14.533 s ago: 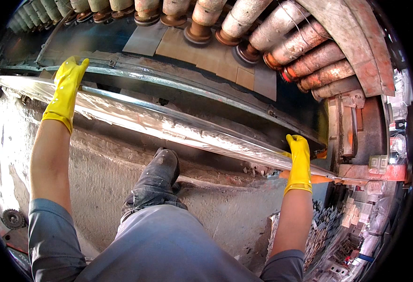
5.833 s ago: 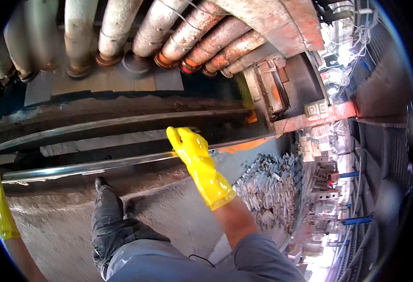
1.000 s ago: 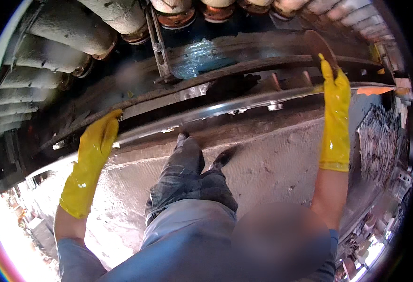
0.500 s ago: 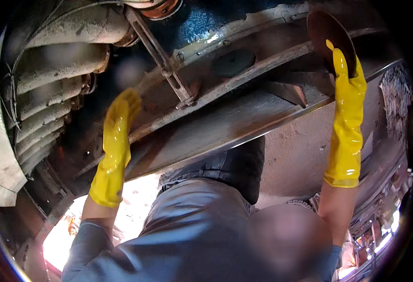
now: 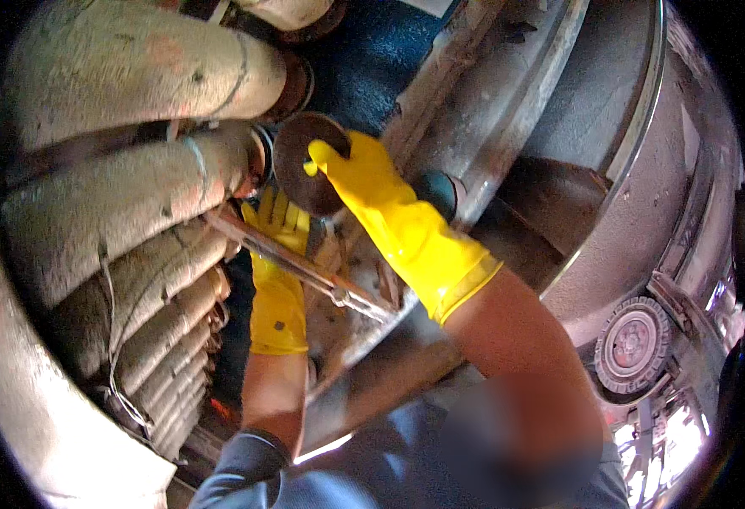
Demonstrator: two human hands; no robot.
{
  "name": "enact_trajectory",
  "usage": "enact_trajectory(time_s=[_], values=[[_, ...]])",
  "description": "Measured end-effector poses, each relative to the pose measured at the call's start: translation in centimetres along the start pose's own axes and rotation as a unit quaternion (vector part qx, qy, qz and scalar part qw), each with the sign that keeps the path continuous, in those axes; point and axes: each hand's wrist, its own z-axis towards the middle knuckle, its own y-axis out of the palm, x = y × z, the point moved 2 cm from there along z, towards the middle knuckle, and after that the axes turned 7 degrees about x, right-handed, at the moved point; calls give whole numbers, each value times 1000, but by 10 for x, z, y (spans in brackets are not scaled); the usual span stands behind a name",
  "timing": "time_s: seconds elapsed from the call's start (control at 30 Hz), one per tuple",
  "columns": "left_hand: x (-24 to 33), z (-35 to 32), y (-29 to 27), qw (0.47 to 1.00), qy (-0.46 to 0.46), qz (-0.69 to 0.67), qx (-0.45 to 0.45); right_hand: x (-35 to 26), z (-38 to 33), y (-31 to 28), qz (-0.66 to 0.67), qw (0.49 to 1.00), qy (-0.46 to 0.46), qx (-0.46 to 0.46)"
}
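A dark brown round disc (image 5: 296, 157) is held by its side in my right hand (image 5: 364, 174), with the thumb over its face. Both hands wear yellow rubber gloves. The disc stands beside the flanged end of a thick pale pipe (image 5: 135, 182). My left hand (image 5: 281, 225) is open, its fingers stretched upward just below the disc, partly behind a slanting metal bar (image 5: 313, 273). Whether its fingertips touch the disc or the surface behind, I cannot tell.
Several pale wrapped pipes (image 5: 186, 339) line the left side, with a loose thin wire (image 5: 111, 339) hanging along them. Long metal ledges (image 5: 517, 110) run up at the right. A small dark round plate (image 5: 439, 193) lies between them. Farther right is a wheel (image 5: 633, 343).
The disc has come from the far right to beside the pipes, held in my right hand. My left hand now reaches up behind the bar, and the view has turned toward the pipes.
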Motion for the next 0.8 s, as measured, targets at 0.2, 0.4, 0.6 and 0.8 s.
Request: enact_trajectory(time_s=[0.2, 0.4, 0.6, 0.8], values=[[-1, 28, 25, 995, 54, 31, 82, 53, 5, 21, 139, 990, 28, 17], [6, 34, 28, 980, 52, -191, 3, 69, 27, 24, 137, 990, -8, -32], [15, 43, 70, 387, -182, -876, -224, 63, 27, 35, 118, 993, 19, -19], [1, 39, 102, 0, -261, -926, -271, 58, 7, 49, 129, 991, 3, 32]])
